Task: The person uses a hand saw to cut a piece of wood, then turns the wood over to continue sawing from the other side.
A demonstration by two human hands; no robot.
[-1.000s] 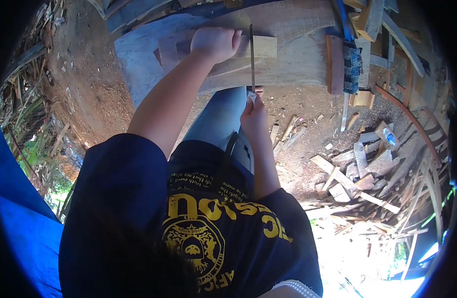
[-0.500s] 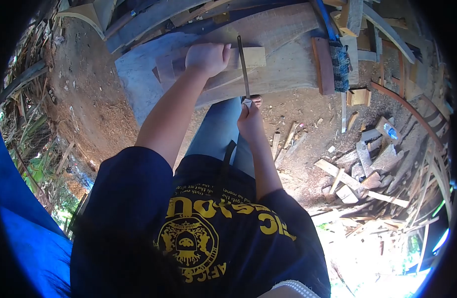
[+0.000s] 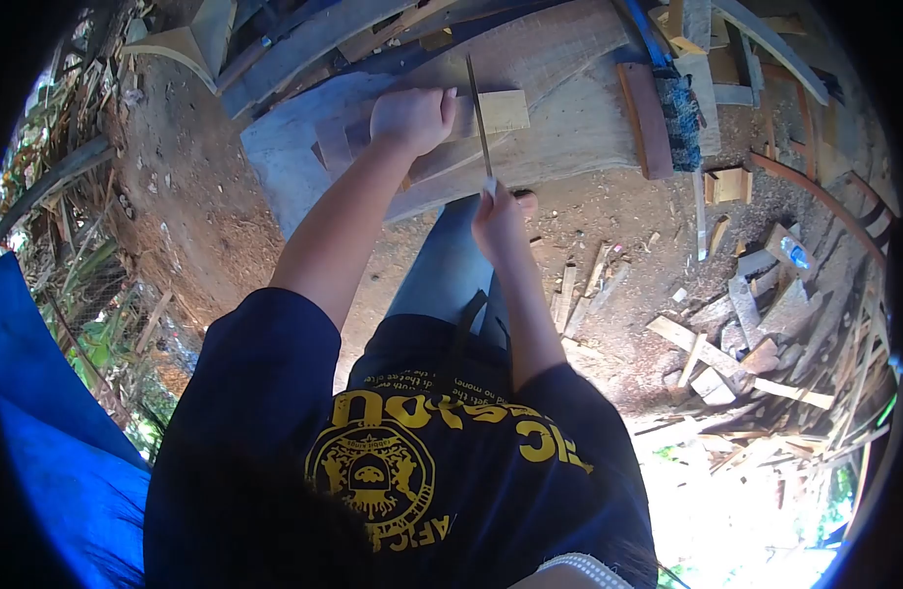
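My left hand (image 3: 412, 120) is closed over a short light wooden board (image 3: 506, 110), pressing it on the workbench top (image 3: 559, 147). Its thumb points toward the blade. In my closed right hand (image 3: 497, 218) is the near end of a long, narrow metal saw blade (image 3: 478, 108), where something whitish is wrapped round it. The blade lies across the board just right of my left hand, its far tip reaching past the board's back edge. Its teeth are too small to make out.
A reddish wood block (image 3: 643, 123) and a dark woven cloth (image 3: 677, 118) are at the bench's right end. Wood offcuts (image 3: 702, 353) and a plastic bottle (image 3: 794, 252) litter the ground at right. Curved wooden pieces (image 3: 304, 54) are piled behind the bench.
My right hand has pushed the saw blade a little forward across the board. My left hand keeps its hold. The whole view has shifted slightly.
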